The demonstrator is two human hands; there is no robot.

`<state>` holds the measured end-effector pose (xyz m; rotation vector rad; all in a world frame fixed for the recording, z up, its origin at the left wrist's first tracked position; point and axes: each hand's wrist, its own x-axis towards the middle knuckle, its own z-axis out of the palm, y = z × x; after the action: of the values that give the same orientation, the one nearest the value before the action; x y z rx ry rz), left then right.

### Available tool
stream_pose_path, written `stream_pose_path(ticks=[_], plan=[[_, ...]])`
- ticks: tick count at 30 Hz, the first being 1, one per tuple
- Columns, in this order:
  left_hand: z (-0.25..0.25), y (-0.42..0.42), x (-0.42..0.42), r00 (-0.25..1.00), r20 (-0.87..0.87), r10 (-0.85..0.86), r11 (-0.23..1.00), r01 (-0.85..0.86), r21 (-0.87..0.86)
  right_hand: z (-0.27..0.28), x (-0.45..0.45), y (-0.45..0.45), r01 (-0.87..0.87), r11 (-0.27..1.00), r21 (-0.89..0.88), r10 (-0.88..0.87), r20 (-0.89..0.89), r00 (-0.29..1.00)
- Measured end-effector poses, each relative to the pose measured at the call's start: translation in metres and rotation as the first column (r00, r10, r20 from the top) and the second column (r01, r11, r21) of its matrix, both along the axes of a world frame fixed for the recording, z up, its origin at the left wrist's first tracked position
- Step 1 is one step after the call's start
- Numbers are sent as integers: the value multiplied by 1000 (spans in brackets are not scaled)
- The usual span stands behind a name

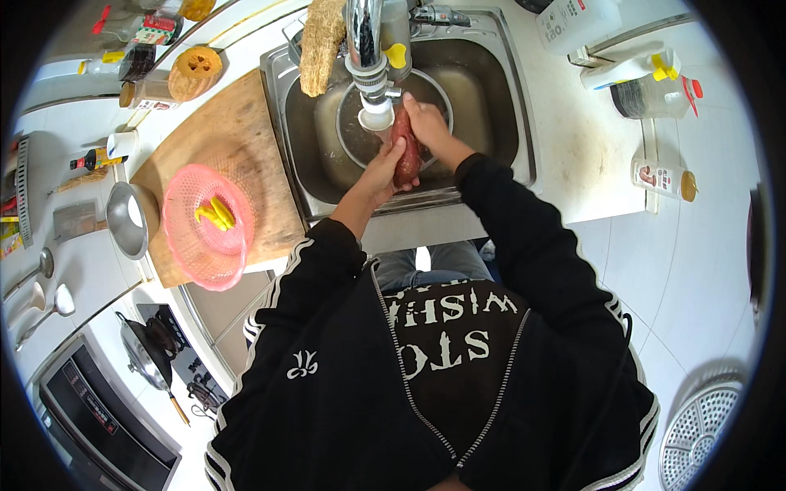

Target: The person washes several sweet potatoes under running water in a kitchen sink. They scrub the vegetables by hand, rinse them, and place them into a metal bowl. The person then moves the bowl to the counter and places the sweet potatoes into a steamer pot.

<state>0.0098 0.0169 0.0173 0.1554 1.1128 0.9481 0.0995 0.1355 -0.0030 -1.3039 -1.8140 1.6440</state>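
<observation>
Both my hands are over the stainless steel sink [522, 123], below the chrome faucet [366, 55] with its white nozzle. Between them is a long reddish food item [406, 150], which could be a root vegetable or a piece of meat. My left hand [385, 167] grips its lower part, thumb on top and fingertips showing beneath. Around the upper end lies my right hand [427, 121]. Under the hands, a round metal basin [339, 132] sits in the sink, partly hidden by the faucet and my hands.
Left of the sink, a pink plastic colander [178, 245] with yellow peppers [216, 213] stands on a wooden cutting board [245, 123]. A metal bowl [128, 220] is beside it. A loofah [321, 49] hangs near the faucet. Bottles and a lidded jar [663, 179] stand at right.
</observation>
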Motion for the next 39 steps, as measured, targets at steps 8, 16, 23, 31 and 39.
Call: stream_pose_path(ticks=[8, 16, 23, 31, 39], plan=[[7, 0, -22, 976, 218, 26, 983, -64, 172, 36, 11, 83, 540, 821, 186, -512, -177, 840], [5, -8, -19, 999, 51, -4, 995, -1, 104, 26, 17, 142, 252, 818, 516, -302, 13, 953], [8, 4, -17, 985, 171, -25, 996, 9, 94, 55, 28, 63, 205, 978, -37, -205, -342, 917], [-1, 11, -11, 994, 28, 105, 982, -99, -163, 9, 3, -25, 3, 789, -614, -393, -501, 771], [12, 8, 24, 341, -878, 335, 895, 175, 410, 17, -16, -10, 417, 548, -725, -777, -257, 575]])
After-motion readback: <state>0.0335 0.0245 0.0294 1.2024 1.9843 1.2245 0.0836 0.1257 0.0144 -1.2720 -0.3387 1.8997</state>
